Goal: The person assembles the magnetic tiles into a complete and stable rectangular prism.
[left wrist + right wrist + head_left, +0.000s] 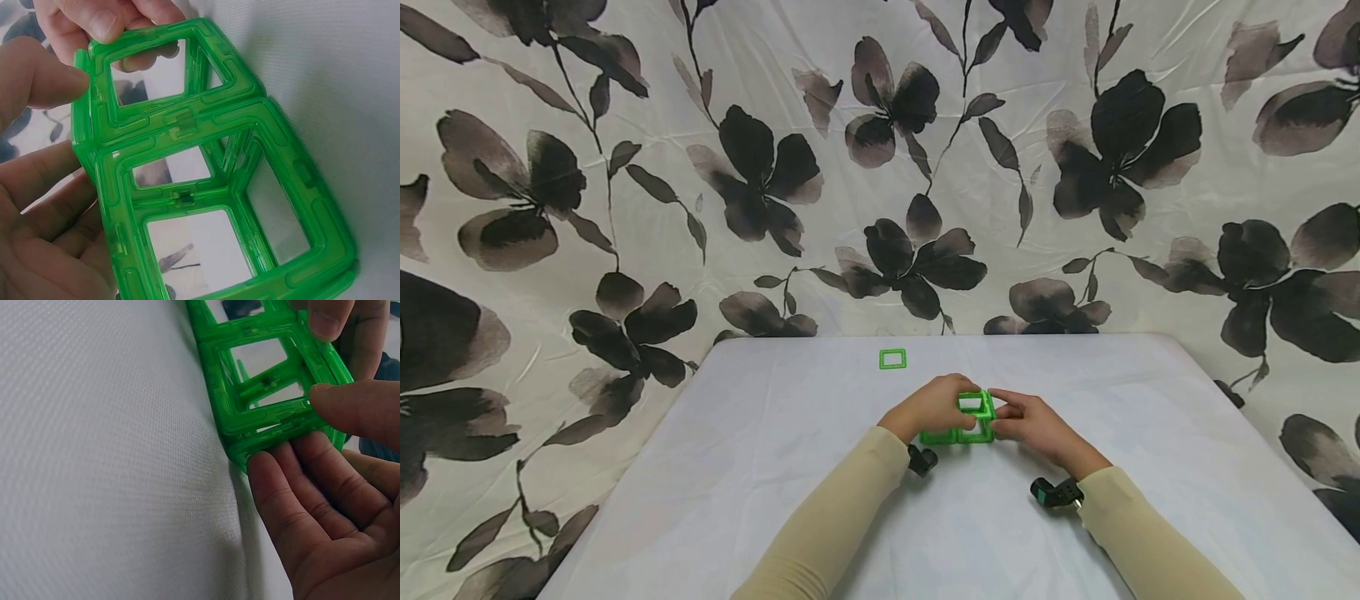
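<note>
Both hands hold a structure of green, open-centred magnetic tiles (976,437) on the white table. Square frames joined edge to edge make box-like sections, seen close in the left wrist view. My left hand (928,407) grips its left and upper side, thumb against a tile (82,112) that stands edge-on there. At the other end, my right hand (1037,429) pinches the structure, its thumb (359,409) on the upper edge and its fingertips along the end face. Part of the structure's left side is hidden behind the left hand in the head view.
A single green square tile (892,351) lies flat near the far edge of the white-covered table (760,467). Behind the table hangs a cloth (835,192) with dark flowers. Small black devices (1054,492) sit at both wrists.
</note>
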Tool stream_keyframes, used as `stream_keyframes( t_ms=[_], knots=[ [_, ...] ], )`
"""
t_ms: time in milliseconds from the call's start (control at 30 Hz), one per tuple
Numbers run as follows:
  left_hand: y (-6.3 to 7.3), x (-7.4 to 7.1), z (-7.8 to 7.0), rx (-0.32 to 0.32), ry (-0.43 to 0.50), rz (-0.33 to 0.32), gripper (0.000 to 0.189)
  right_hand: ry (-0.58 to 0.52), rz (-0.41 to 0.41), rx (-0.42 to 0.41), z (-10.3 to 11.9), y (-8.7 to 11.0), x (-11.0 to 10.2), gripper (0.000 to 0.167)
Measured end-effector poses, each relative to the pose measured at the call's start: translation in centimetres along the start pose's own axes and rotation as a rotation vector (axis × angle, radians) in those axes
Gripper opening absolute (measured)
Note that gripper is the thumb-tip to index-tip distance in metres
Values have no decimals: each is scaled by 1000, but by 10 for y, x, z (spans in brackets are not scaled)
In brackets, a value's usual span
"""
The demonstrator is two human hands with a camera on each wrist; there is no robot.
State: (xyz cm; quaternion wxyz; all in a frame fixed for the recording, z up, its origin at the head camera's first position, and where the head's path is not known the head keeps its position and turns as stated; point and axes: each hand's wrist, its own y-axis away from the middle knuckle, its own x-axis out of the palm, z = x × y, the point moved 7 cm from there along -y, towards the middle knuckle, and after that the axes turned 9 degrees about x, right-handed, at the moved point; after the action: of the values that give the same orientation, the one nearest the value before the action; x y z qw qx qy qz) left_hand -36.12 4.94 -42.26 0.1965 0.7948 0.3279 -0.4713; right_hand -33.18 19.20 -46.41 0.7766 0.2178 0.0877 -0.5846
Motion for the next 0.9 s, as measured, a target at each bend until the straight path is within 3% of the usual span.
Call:
stream_keyframes(
  t_ms=[367,633,900],
  knots=[
    [2,-3,1,28,-1,-14,59,12,3,-1,0,-3,1,69],
    [7,-14,7,73,7,-54,55,20,2,22,-1,-1,0,69],
    [11,-26,20,43,-2,-89,49,19,0,22,-2,-1,0,70]
  ],
)
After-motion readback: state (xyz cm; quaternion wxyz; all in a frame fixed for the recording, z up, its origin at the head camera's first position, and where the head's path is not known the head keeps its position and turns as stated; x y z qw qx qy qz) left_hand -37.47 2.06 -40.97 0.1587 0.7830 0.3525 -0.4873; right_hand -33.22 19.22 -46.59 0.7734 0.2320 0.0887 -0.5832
